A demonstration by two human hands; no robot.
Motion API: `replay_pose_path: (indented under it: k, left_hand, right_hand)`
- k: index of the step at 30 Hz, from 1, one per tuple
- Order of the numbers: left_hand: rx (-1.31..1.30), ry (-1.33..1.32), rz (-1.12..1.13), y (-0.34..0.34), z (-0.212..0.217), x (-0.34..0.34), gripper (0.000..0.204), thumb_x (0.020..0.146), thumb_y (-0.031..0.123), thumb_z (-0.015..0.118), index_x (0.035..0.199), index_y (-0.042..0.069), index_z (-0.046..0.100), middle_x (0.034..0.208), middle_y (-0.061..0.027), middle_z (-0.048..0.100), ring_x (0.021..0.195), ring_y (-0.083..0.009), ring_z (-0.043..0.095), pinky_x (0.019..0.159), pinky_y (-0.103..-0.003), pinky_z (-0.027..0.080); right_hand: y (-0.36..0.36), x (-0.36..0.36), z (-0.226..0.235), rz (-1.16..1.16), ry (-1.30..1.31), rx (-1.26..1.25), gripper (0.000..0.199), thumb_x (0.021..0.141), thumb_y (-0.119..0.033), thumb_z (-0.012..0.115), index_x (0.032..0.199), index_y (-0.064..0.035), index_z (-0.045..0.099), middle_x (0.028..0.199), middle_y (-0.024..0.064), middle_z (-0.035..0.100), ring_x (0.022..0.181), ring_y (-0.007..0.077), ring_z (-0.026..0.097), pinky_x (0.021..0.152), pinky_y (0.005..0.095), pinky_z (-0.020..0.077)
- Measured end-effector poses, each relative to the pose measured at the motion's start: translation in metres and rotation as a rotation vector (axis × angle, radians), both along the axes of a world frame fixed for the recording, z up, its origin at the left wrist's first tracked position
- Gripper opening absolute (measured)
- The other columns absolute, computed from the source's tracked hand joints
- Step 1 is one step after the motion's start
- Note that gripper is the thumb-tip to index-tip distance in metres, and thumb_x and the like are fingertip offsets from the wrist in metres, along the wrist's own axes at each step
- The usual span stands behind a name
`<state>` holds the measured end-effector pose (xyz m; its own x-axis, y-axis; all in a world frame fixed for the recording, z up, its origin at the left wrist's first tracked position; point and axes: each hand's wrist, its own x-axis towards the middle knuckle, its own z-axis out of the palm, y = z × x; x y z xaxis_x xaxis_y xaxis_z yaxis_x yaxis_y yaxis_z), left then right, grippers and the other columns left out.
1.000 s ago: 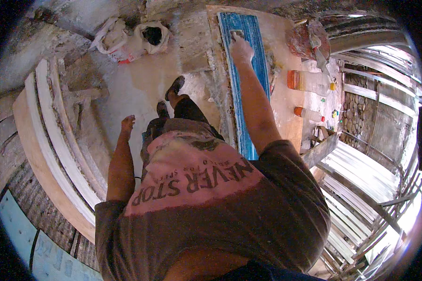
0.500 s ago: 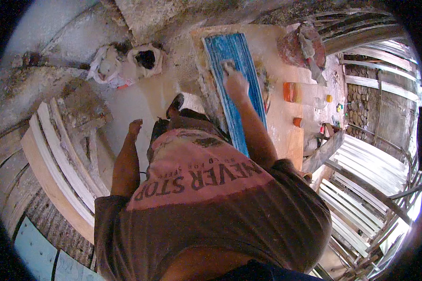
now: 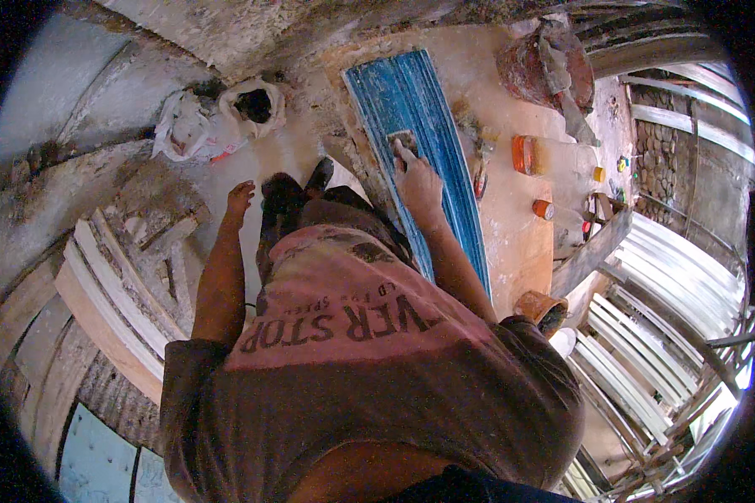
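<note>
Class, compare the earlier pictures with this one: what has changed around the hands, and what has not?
The right hand has brought the small flat block back along the blue board, from near its far end toward the body. The view has shifted a little too. Nothing was taken hold of or let go: the left hand stays empty, out to the left of the board.

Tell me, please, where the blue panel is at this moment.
In the head view, the blue panel lies in the upper half, just right of centre, beneath the right hand and left of the larger bottle.
</note>
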<state>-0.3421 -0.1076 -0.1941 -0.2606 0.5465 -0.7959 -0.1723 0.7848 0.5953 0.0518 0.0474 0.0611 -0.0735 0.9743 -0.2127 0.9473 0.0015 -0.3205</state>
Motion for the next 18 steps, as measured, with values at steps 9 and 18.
replay_pose_path:
  k: [9,18]
  left_hand:
    - [-0.052,-0.096,-0.196,-0.001,-0.038,-0.048,0.036,0.094,0.034,0.055,0.122,0.016,0.067,0.108,-0.0004,0.071,0.084,-0.0137,0.062,0.062,-0.031,0.044]
    - [0.092,-0.068,-0.307,0.144,0.008,-0.043,0.041,0.089,0.036,0.064,0.119,0.009,0.068,0.106,-0.0036,0.069,0.092,-0.0174,0.063,0.072,-0.03,0.046]
  right_hand:
    - [0.046,-0.032,0.002,-0.021,0.026,-0.044,0.037,0.097,-0.032,0.055,0.134,-0.0295,0.06,0.101,0.0225,0.068,0.088,0.0417,0.068,0.078,0.0523,0.0546]
    - [0.086,-0.059,-0.009,-0.015,-0.065,0.005,0.047,0.096,-0.03,0.056,0.143,-0.0289,0.049,0.098,0.0183,0.067,0.076,0.0372,0.07,0.065,0.0501,0.0569]
